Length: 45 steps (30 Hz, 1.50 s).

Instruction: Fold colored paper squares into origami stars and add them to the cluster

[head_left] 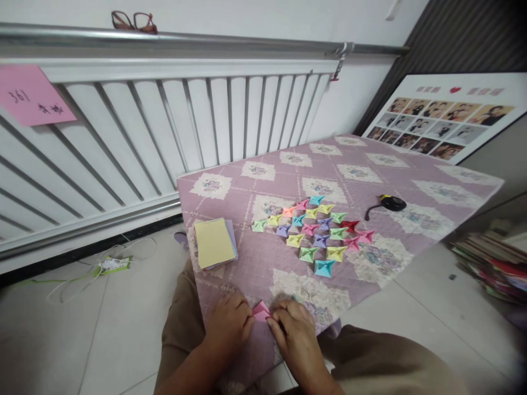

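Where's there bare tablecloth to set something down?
Between the paper stack and folded papers; also from the black object toward the photo board. Crowded: among the folded papers, and at the near edge, where left hand and right hand hold pink paper.

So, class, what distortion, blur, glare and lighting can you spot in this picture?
Head view, distortion: the radiator slats fan outward; head view, blur: the floor stack at far right looks smeared; head view, glare: the metal pipe has a pale sheen; head view, lighting: soft, with faint shadows around the folded papers.
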Each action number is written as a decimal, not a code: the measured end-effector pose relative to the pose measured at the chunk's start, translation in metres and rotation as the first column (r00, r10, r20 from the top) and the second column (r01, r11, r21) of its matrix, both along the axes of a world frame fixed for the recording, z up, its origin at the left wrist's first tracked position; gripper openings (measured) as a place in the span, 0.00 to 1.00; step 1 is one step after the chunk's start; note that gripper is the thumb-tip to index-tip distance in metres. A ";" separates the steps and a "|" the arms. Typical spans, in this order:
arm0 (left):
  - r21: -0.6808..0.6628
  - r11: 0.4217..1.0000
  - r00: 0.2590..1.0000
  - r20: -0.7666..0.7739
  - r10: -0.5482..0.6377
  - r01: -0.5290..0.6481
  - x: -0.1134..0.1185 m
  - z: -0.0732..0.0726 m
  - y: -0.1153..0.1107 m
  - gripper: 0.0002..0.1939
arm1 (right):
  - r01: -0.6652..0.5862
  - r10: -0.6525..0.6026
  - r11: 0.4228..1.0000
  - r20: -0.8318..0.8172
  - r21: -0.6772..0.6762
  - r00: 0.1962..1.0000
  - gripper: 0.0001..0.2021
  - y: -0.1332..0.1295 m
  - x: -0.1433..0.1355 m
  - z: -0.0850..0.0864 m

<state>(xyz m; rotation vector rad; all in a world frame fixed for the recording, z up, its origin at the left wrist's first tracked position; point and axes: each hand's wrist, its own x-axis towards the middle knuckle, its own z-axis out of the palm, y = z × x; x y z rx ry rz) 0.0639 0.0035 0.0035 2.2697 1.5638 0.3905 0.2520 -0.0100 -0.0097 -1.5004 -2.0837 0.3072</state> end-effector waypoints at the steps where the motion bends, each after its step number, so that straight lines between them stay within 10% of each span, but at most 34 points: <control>1: -0.007 1.000 1.000 -0.007 0.009 -0.009 0.000 0.001 0.000 0.05 | 0.017 -0.017 1.000 0.001 -0.006 1.000 0.06 0.000 -0.001 0.001; 29: -0.005 1.000 0.989 -0.148 0.009 -0.010 0.000 -0.004 0.012 0.04 | 0.161 -0.159 0.987 0.058 -0.016 0.985 0.07 0.003 -0.004 -0.005; 37: 0.250 0.894 0.922 -0.215 -0.323 0.371 -0.006 -0.012 0.009 0.08 | 0.061 -0.065 0.994 0.041 0.091 0.997 0.06 0.000 0.001 -0.001; 45: 0.237 0.843 0.863 -0.289 -0.414 0.484 -0.011 -0.002 0.005 0.07 | -0.176 0.144 0.962 0.159 0.210 0.977 0.19 -0.024 -0.010 -0.001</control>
